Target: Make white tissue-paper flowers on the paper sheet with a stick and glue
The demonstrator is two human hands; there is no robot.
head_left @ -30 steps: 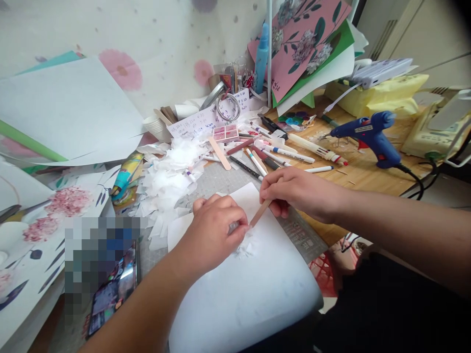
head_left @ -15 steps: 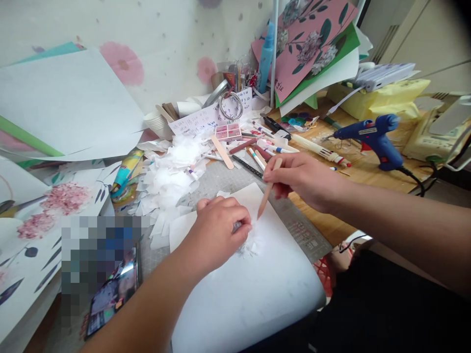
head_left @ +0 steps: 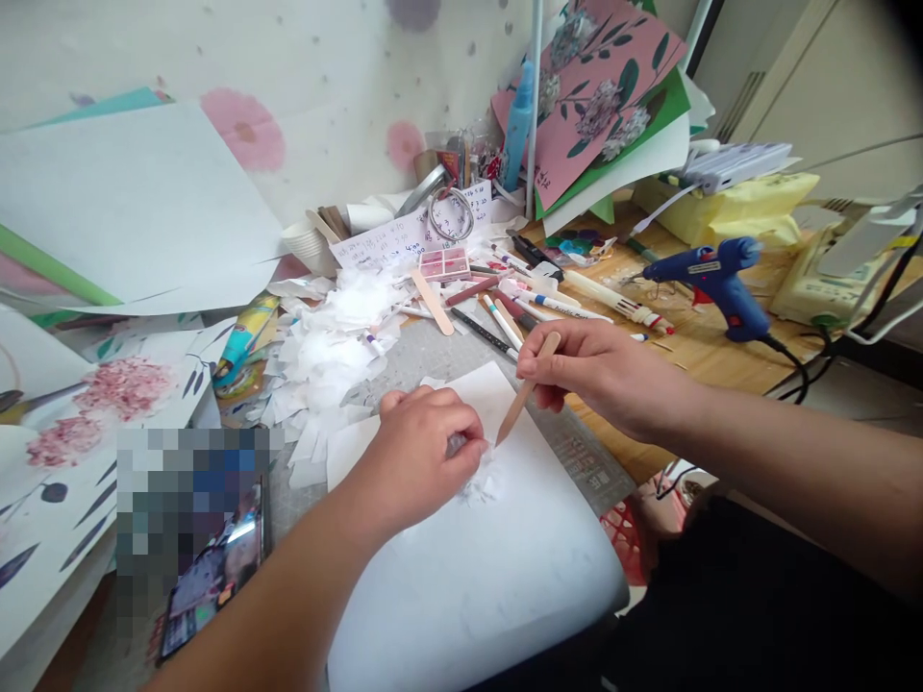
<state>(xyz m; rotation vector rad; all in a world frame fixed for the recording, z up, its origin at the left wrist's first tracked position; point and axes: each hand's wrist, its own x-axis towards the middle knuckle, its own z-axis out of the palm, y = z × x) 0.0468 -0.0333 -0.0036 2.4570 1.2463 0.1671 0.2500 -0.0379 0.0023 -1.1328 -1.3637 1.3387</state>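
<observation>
In my right hand (head_left: 587,375) is a flat wooden stick (head_left: 520,404), pinched near its top, its pointed lower end touching a crumpled white tissue piece (head_left: 482,481). That tissue lies on a large white sheet (head_left: 468,586) whose near end curls down. My left hand (head_left: 433,452) rests on the sheet with thumb and forefinger pressed together at the tissue's left edge; the fingertips partly cover what they pinch. A heap of white tissue pieces (head_left: 338,336) lies beyond my left hand.
A phone (head_left: 216,577) lies left of my left forearm. Pens and a second wooden stick (head_left: 433,303) are spread behind the sheet. On the right, a blue glue gun (head_left: 713,279) stands with its cord trailing. Flower pictures (head_left: 130,389) lie at left.
The stick's tip has moved slightly down and left onto the tissue, and the stick leans more. My left hand keeps its pinch. The whole view has shifted a little.
</observation>
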